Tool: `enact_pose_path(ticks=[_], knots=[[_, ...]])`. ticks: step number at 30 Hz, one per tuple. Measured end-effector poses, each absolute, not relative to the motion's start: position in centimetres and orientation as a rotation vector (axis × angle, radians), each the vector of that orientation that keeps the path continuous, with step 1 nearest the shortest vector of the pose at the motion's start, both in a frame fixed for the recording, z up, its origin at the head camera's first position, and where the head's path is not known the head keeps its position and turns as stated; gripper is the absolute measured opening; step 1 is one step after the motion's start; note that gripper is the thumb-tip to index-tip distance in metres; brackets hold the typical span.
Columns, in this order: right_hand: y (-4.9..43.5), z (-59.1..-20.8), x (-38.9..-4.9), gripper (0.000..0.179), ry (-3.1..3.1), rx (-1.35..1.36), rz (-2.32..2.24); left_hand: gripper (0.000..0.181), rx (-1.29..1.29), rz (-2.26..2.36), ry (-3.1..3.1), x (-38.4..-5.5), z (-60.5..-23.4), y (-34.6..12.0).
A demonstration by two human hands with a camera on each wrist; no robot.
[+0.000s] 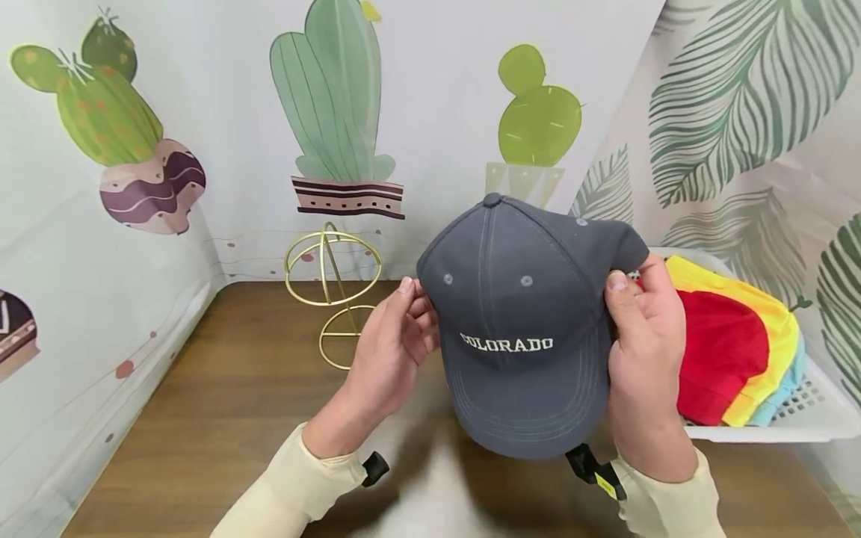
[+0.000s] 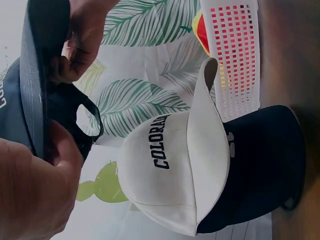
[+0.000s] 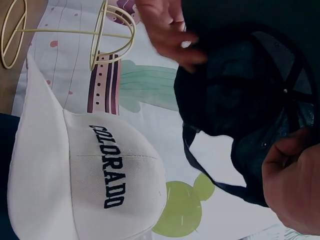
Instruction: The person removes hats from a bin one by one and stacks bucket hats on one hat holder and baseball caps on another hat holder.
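Observation:
Both hands hold a slate-grey cap with white COLORADO lettering, its brim pointing down toward me. At its left edge, the left hand has the thumb up and the fingers curled behind the fabric. The right hand grips the other side, thumb in front. In the right wrist view the cap's dark inside and back strap show. Beyond it, a white cap with dark COLORADO lettering sits over a dark navy cap; the held cap hides both in the head view.
A gold wire stand with round rings stands at the back left of the wooden table. On the right, a white perforated basket holds a red cap, with yellow and light blue fabric beneath. Printed cloth walls enclose the table.

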State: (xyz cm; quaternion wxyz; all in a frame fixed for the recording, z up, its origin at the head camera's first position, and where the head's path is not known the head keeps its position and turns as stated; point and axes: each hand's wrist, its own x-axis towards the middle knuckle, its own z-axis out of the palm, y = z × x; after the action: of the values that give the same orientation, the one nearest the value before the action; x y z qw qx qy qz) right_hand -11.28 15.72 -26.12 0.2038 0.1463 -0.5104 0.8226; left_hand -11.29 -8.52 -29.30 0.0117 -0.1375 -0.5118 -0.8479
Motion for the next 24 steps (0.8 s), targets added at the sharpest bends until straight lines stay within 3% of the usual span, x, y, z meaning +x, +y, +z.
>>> enact_pose_path(ticks=[15, 24], knots=[[15.0, -26.3, -12.5, 0.024, -1.398, 0.530, 2.415, 0.021, -0.427, -2.526, -1.559, -11.5, -29.6, -8.3], [14.6, -26.7, -12.9, 0.021, -1.356, 0.474, 2.426, 0.022, -0.469, -2.450, -1.525, -11.5, -29.6, -8.2]])
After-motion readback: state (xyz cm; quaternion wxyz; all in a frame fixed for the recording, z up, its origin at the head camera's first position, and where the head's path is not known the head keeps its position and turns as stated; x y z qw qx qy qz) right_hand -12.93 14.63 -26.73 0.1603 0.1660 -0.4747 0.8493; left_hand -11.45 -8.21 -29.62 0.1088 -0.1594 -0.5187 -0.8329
